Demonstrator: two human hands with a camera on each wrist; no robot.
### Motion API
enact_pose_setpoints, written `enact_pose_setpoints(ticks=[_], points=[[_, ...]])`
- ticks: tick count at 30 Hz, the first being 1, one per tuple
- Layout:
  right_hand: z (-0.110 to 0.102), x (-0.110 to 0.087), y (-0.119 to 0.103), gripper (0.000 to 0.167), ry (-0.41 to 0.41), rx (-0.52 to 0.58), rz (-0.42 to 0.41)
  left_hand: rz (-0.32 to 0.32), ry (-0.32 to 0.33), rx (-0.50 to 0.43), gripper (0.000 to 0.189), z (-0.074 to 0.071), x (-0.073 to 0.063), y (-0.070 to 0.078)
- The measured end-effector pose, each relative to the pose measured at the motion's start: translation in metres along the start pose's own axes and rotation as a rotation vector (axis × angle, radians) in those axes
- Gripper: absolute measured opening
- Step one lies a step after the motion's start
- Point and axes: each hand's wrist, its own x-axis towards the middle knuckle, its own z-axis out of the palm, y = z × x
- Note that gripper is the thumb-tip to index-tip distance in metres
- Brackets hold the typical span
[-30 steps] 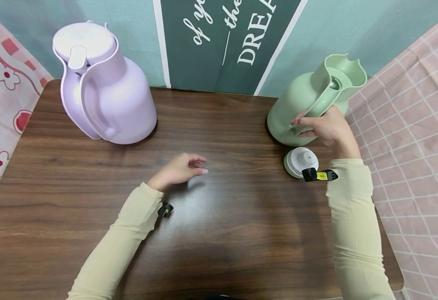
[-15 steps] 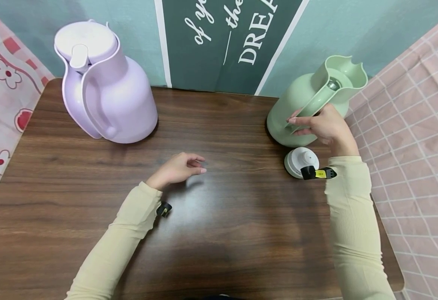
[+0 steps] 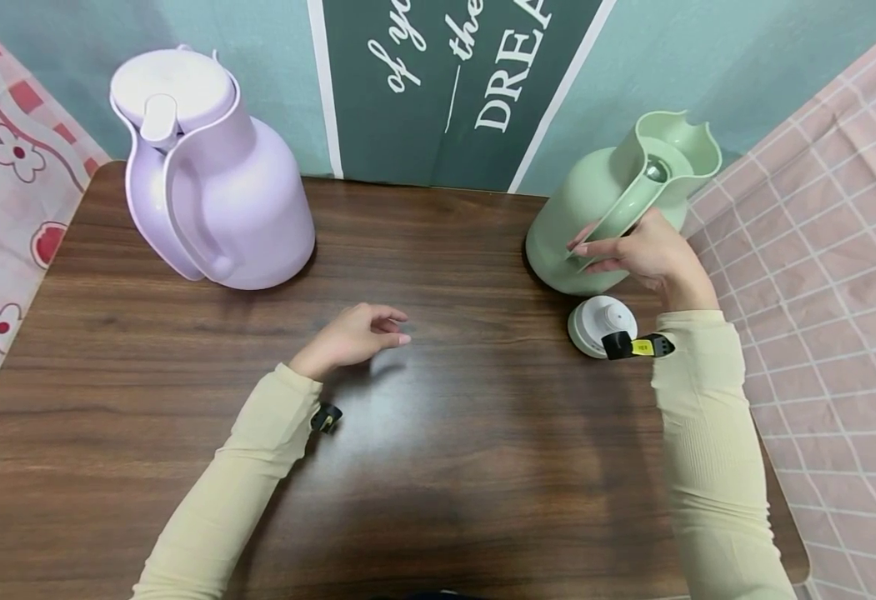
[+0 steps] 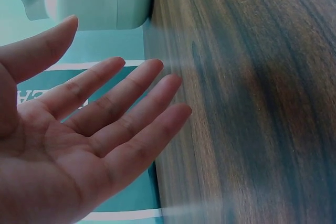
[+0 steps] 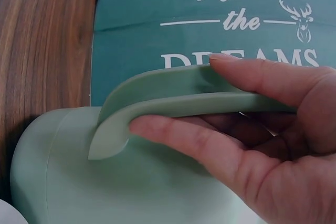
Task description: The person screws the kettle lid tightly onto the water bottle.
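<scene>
- I see the right hand [image 3: 651, 254] curling its fingers round the handle [image 5: 184, 103] of a pale green, open-topped plastic jug [image 3: 580, 204], back right on the brown wood-grain surface [image 3: 438, 417].
- A squat, round white stopper [image 3: 599, 317] sits just in front of it.
- The left hand [image 3: 352, 335] hovers mid-surface, fingers loose and free.
- Over back left stands a rounded lilac plastic jug [image 3: 257, 200], lid on.

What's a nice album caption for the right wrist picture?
A right hand grips the handle of a pale green jug, before a dark green backdrop with white lettering.
</scene>
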Motion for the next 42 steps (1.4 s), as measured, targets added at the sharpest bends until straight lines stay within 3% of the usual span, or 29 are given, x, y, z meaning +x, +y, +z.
enact_pose_setpoints(ticks=[8,26,42], points=[[0.002,0.000,0.000,0.018,-0.037,-0.064,0.012,-0.004,0.005,-0.001,0.043,-0.001,0.000,0.000],[0.018,-0.005,-0.002,0.017,-0.186,-0.177,-0.121,-0.042,0.034,0.003,0.046,-0.005,0.000,0.003],[0.042,-0.018,-0.006,0.018,-0.220,-0.290,-0.147,-0.012,0.045,0.036,0.059,-0.003,0.019,0.026]])
